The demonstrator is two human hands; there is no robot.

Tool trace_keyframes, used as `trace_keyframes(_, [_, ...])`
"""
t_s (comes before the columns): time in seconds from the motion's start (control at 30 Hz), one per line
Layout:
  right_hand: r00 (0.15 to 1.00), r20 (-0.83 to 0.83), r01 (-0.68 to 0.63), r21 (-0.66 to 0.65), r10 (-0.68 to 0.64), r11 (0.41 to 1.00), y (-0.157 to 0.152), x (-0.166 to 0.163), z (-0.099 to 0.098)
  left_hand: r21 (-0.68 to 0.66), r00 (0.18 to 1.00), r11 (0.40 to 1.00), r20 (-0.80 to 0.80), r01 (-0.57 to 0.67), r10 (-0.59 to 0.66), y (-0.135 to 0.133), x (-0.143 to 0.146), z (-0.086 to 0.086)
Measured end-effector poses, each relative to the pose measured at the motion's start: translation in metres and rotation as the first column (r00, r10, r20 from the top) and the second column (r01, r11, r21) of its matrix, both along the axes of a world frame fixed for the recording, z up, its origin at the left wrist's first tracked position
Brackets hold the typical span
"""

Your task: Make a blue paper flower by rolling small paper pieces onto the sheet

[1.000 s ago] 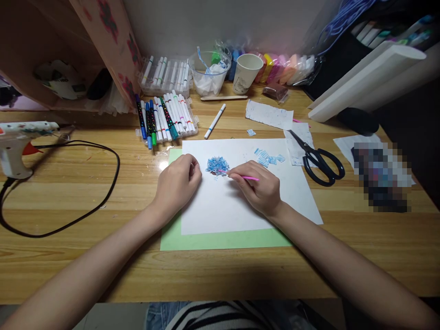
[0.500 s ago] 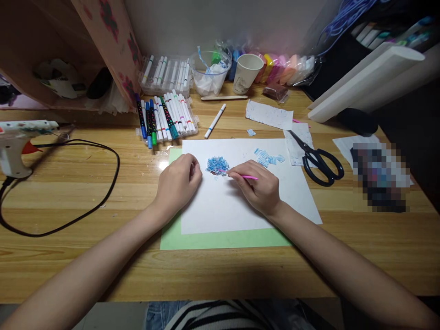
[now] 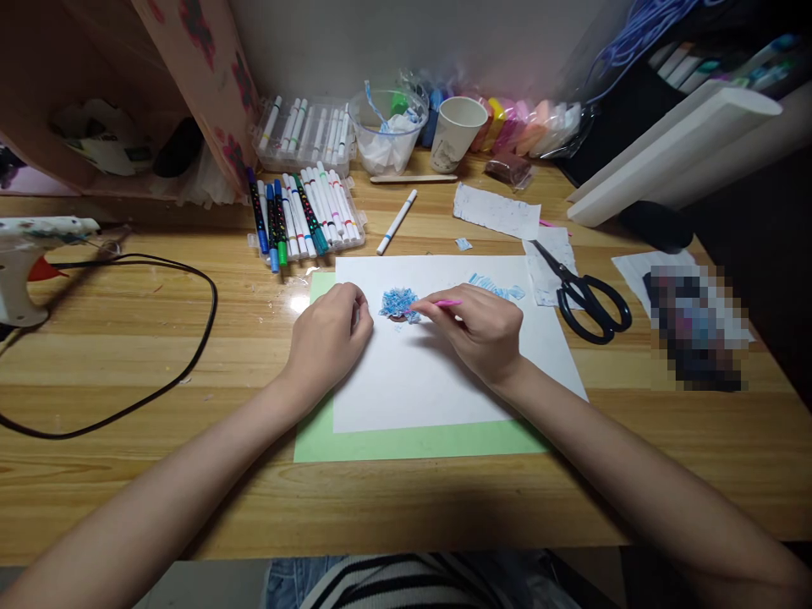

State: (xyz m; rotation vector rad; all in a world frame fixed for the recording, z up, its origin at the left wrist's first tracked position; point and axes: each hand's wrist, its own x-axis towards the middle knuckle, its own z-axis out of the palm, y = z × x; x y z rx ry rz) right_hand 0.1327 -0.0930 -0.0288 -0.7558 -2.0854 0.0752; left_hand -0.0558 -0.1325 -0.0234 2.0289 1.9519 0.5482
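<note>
Pinched between the thumb and fingers of my right hand point(image 3: 485, 330) is a thin pink stick point(image 3: 449, 302). Its working end is at the right side of a small heap of crinkled blue-and-white paper bits point(image 3: 398, 300), with a brownish patch under the front edge. My left hand point(image 3: 331, 331) rests in a loose fist on the left edge of the white sheet point(image 3: 406, 389), just left of the heap; nothing shows in it. Blue-striped paper strips point(image 3: 498, 286) lie partly behind my right hand. Beneath the white sheet is a green sheet point(image 3: 419, 444).
Black-handled scissors point(image 3: 593, 309) lie on the right, over a paper piece. Behind are a marker case point(image 3: 310, 216), a loose marker point(image 3: 397, 222), a plastic cup point(image 3: 388, 139) and a paper cup point(image 3: 458, 135). At left are a glue gun point(image 3: 29, 271) and its cord point(image 3: 206, 338).
My right hand has lifted and shifted slightly, tilting the pink stick and covering more of the striped strips. More of the brownish patch shows at the heap's front. My left hand stays put.
</note>
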Motion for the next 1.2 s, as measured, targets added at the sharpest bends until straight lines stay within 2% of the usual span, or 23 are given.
trace_keyframes(0.17, [0.995, 0.038, 0.093, 0.055, -0.095, 0.994, 0.007, -0.010, 0.001, 0.008, 1.000, 1.000, -0.026, 0.003, -0.003, 0.000, 0.000, -0.001])
trace_keyframes(0.3, [0.993, 0.040, 0.109, 0.087, -0.113, 0.990, 0.013, -0.014, 0.001, 0.009, 0.999, 1.000, -0.039, 0.000, 0.001, 0.000, 0.000, -0.002])
trace_keyframes(0.4, [0.998, 0.037, 0.058, 0.035, -0.060, 0.998, 0.016, -0.015, 0.002, 0.012, 0.999, 1.000, -0.051, 0.008, -0.008, 0.000, 0.000, -0.002])
trace_keyframes(0.6, [0.982, 0.093, -0.158, -0.042, 0.161, 0.987, 0.012, -0.008, -0.004, 0.028, 0.999, 0.999, -0.045, 0.024, -0.022, 0.000, -0.001, -0.003])
trace_keyframes(0.73, [0.986, -0.078, -0.160, -0.151, 0.149, 0.976, 0.010, -0.001, -0.010, 0.030, 0.999, 0.999, -0.035, 0.019, -0.018, 0.000, -0.001, -0.004])
trace_keyframes(0.83, [0.970, -0.194, -0.182, -0.168, 0.148, 0.969, 0.008, 0.001, -0.012, 0.032, 0.999, 0.999, -0.039, 0.014, -0.012, 0.000, -0.001, -0.004])
trace_keyframes(0.93, [0.965, -0.174, -0.220, -0.143, 0.195, 0.965, 0.008, 0.001, -0.013, 0.030, 0.999, 0.999, -0.043, 0.011, -0.010, 0.000, -0.001, -0.004])
trace_keyframes(1.2, [0.971, -0.106, -0.227, -0.141, 0.214, 0.964, 0.010, -0.002, -0.012, 0.021, 0.999, 1.000, -0.035, 0.013, -0.012, 0.000, -0.001, -0.003])
